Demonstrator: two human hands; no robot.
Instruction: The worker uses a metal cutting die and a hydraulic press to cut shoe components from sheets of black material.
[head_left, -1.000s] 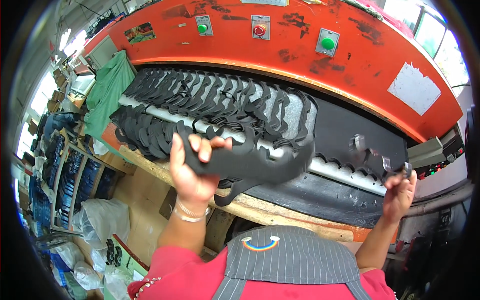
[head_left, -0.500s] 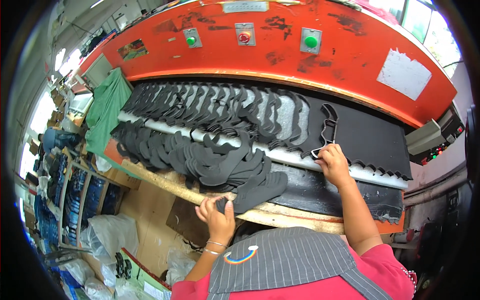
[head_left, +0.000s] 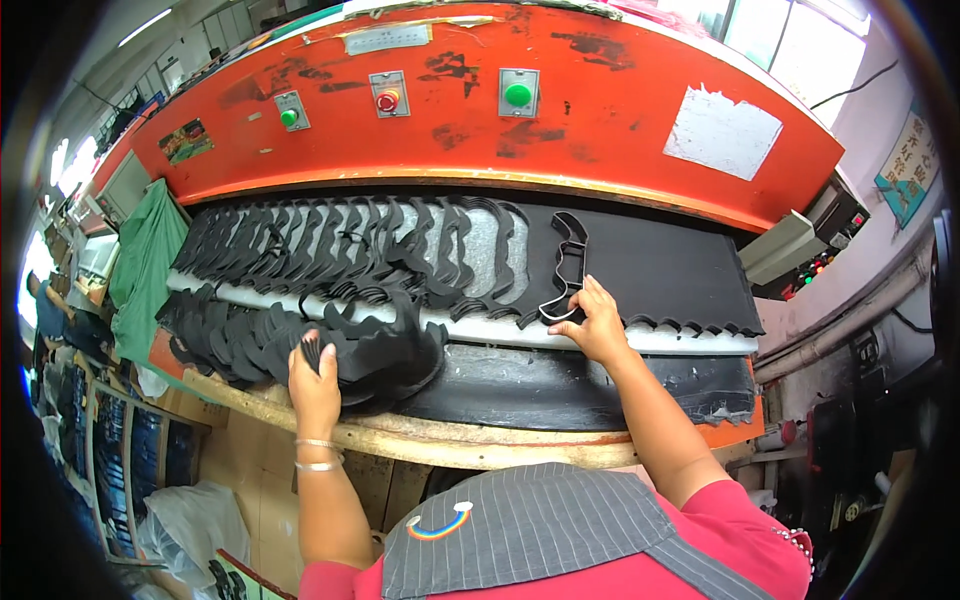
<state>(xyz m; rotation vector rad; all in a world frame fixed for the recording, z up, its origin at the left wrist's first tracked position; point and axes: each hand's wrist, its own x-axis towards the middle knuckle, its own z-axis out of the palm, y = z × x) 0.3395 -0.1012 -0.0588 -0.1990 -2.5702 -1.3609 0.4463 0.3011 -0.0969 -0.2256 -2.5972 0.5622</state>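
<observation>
I see the cutter [head_left: 573, 243] on the sheet [head_left: 660, 262], its long axis going near-to-far; the right hand [head_left: 598, 328], the nearer, pinches its near end (almost closed), the left hand [head_left: 314, 385] curls around black pieces [head_left: 385, 355].

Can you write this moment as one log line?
left hand: holding black pieces | right hand: touching curved frame | curved frame: on black sheet

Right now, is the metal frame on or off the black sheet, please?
On: the metal frame lies across the black sheet, right fingers touching it.
</observation>
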